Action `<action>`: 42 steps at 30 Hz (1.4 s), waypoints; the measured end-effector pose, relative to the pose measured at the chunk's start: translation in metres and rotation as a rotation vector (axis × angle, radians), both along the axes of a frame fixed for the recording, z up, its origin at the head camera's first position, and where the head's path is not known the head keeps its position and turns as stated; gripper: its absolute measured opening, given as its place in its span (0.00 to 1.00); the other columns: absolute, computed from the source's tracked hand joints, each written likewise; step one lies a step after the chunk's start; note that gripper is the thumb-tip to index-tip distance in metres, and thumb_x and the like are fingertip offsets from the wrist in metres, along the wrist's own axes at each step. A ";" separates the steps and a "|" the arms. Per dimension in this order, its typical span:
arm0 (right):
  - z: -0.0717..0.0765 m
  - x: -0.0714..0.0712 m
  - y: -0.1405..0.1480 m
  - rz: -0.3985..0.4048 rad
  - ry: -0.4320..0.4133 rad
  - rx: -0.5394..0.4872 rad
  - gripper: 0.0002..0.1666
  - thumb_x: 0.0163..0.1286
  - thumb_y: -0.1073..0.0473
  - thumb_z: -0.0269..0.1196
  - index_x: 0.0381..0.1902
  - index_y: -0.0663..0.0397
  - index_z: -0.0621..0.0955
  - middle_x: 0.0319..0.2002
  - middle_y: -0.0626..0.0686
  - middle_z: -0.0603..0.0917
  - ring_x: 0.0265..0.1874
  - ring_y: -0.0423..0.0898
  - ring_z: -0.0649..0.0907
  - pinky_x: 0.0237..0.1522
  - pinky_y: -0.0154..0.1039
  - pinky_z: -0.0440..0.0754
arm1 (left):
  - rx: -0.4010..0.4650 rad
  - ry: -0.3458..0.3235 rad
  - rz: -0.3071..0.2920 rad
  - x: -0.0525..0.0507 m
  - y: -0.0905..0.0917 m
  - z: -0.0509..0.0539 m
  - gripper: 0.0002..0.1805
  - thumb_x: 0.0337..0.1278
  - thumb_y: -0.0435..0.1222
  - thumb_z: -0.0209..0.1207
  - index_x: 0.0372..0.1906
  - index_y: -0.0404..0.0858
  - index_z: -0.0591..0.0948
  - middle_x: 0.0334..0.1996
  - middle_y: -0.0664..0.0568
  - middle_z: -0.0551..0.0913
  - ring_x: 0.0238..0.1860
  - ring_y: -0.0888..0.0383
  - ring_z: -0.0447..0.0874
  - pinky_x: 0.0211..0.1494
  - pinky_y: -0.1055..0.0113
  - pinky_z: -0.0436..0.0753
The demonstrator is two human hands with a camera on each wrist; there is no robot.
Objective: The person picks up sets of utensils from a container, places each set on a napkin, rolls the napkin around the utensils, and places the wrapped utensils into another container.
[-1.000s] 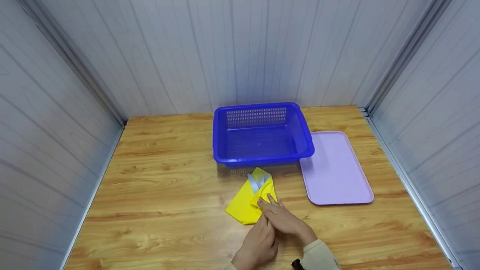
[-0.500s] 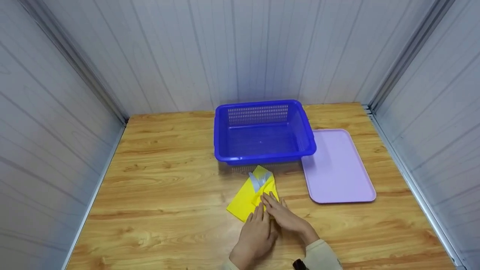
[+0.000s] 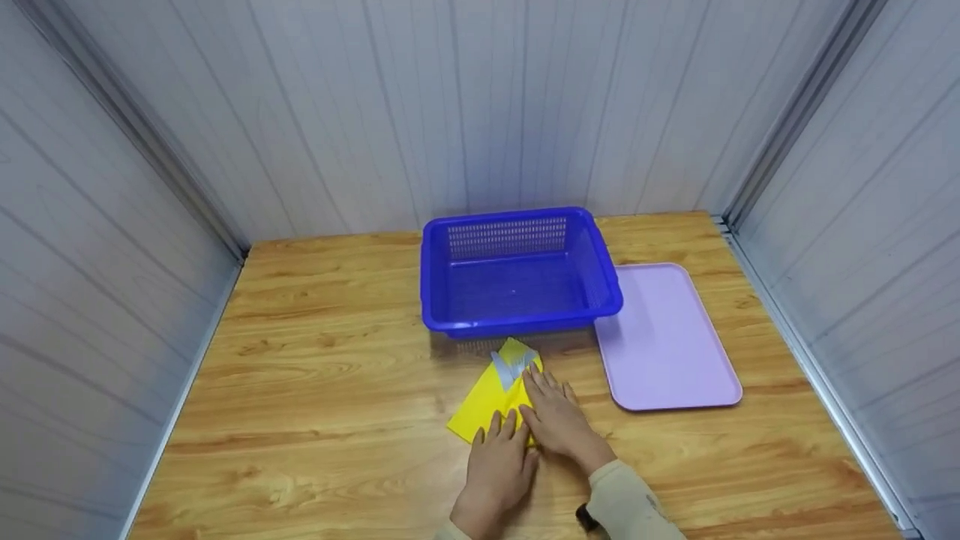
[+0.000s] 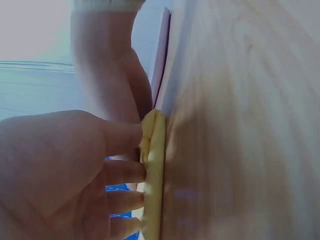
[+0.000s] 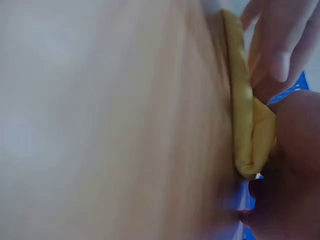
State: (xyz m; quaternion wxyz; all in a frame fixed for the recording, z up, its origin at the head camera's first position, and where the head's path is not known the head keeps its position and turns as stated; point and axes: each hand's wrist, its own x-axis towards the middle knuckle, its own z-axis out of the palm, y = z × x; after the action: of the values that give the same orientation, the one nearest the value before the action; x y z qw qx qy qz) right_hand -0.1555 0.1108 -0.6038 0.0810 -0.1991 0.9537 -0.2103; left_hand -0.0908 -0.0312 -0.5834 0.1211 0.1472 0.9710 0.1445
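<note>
Yellow cloth (image 3: 486, 403) hides part of the grey cutlery (image 3: 504, 369), and the blue basket (image 3: 525, 324) one corner of the tray (image 3: 671, 341).

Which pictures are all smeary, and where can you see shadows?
Head view: mostly clear, with a shadow on the table just under the front of the blue basket; left wrist view: the wooden table looks soft, with a dark shadow beside the yellow cloth and a washed-out upper left corner; right wrist view: dim, with the wood grain badly smeared.

A folded yellow cloth (image 3: 486, 398) partly covers grey cutlery (image 3: 504, 370).
</note>
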 end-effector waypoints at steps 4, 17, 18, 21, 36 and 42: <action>-0.004 -0.015 -0.011 -0.077 -0.027 0.037 0.42 0.77 0.42 0.45 0.75 0.65 0.51 0.76 0.63 0.47 0.74 0.60 0.48 0.68 0.65 0.43 | 0.014 0.008 0.003 -0.002 -0.005 0.004 0.28 0.69 0.51 0.52 0.69 0.45 0.72 0.70 0.46 0.66 0.71 0.41 0.57 0.64 0.39 0.64; -0.011 -0.034 -0.024 -0.250 0.059 0.052 0.43 0.77 0.41 0.45 0.74 0.68 0.53 0.74 0.63 0.54 0.74 0.58 0.49 0.68 0.66 0.40 | 0.092 0.011 0.052 -0.013 -0.004 0.006 0.22 0.67 0.47 0.56 0.61 0.43 0.80 0.66 0.40 0.70 0.69 0.39 0.61 0.63 0.37 0.63; -0.011 -0.034 -0.024 -0.254 0.059 0.051 0.43 0.77 0.41 0.45 0.74 0.68 0.53 0.74 0.63 0.54 0.74 0.59 0.49 0.68 0.65 0.40 | 0.104 0.020 0.058 -0.014 -0.004 0.004 0.21 0.66 0.46 0.56 0.59 0.43 0.81 0.65 0.39 0.71 0.68 0.38 0.62 0.63 0.37 0.63; -0.013 -0.032 -0.023 -0.271 0.057 0.060 0.43 0.77 0.40 0.45 0.74 0.68 0.53 0.74 0.63 0.54 0.74 0.59 0.48 0.68 0.64 0.40 | 0.121 0.020 0.064 -0.017 -0.004 0.004 0.20 0.65 0.47 0.57 0.56 0.42 0.82 0.63 0.40 0.73 0.67 0.37 0.63 0.63 0.36 0.63; -0.016 -0.022 -0.020 -0.344 0.063 0.045 0.44 0.77 0.41 0.46 0.75 0.68 0.52 0.73 0.64 0.55 0.74 0.61 0.47 0.68 0.64 0.41 | -0.069 0.246 0.118 -0.025 0.005 0.006 0.07 0.64 0.35 0.60 0.43 0.36 0.78 0.33 0.48 0.85 0.40 0.49 0.81 0.46 0.51 0.79; -0.013 -0.023 -0.023 -0.344 0.085 0.065 0.43 0.77 0.41 0.45 0.74 0.69 0.52 0.73 0.66 0.54 0.74 0.62 0.47 0.68 0.63 0.42 | -0.124 0.316 0.221 -0.053 0.009 0.008 0.04 0.59 0.31 0.61 0.29 0.37 0.84 0.24 0.48 0.83 0.29 0.50 0.82 0.33 0.56 0.79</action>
State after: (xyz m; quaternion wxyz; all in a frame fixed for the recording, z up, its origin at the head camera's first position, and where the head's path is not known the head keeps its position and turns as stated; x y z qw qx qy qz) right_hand -0.1783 0.0882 -0.6170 0.0098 -0.0391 0.9825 -0.1817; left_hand -0.1442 -0.0221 -0.5752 -0.0405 0.0526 0.9952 0.0720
